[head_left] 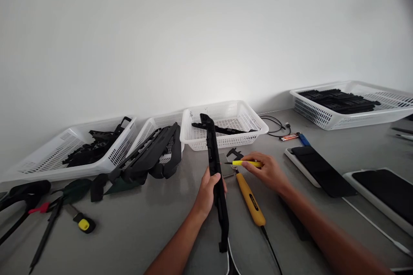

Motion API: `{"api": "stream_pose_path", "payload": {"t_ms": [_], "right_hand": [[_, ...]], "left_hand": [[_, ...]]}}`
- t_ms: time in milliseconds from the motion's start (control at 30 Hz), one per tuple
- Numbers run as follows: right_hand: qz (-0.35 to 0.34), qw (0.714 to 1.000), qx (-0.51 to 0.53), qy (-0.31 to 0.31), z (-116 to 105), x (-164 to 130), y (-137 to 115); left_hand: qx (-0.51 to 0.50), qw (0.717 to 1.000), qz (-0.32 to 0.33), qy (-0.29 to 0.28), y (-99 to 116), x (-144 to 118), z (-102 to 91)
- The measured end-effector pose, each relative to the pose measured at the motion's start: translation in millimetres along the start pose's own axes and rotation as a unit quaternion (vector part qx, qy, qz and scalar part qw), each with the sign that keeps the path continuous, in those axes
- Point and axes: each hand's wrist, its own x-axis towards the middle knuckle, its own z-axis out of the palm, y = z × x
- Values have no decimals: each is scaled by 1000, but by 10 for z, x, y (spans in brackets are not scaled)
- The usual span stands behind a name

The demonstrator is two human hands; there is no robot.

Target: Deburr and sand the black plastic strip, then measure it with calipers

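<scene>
A long black plastic part [213,154] stands nearly upright in my left hand [206,191], which is closed around its middle with the thumb on the front. My right hand [264,169] pinches a slim yellow-handled tool [248,163] with a thin tip. That tip points left and reaches the part's right edge; whether it touches cannot be made out. Below my right hand lies a thicker yellow corded tool [251,200] on the grey table [155,232]. Behind it are black calipers [235,153].
White baskets with black parts stand along the wall: left [106,161], beside it [142,137], middle [193,139] and right [325,120]. Dark trimmings and tools, including a yellow-black handle [84,224], lie left. On the right are a black pad [322,172], a white cable [377,227] and a black cable [274,124].
</scene>
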Motion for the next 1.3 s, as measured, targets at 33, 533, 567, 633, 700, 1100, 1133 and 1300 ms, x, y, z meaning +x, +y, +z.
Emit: {"api": "stream_pose_path", "payload": {"t_ms": [33, 533, 567, 633, 700, 1100, 1133, 1300], "right_hand": [[-2, 1000, 1, -12, -3, -1, -15], [2, 999, -17, 33, -23, -1, -27], [2, 999, -18, 45, -19, -3, -22], [0, 999, -14, 43, -11, -7, -10], [-1, 1000, -10, 23, -10, -12, 0], [-7, 999, 19, -45, 135, -50, -56], [-4, 997, 23, -72, 146, -59, -58], [3, 992, 28, -121, 143, -94, -64]], "left_hand": [[-1, 1000, -4, 1, 1, 3, -5], [-2, 999, -45, 16, -19, 34, -6], [-7, 999, -49, 18, -17, 36, -7], [-12, 998, -57, 21, -15, 38, -10], [-6, 998, -62, 18, -18, 40, -15], [31, 997, -11, 74, -107, 73, -2], [33, 996, -7, 77, -107, 74, 0], [45, 996, -2, 71, -94, 73, 10]]}}
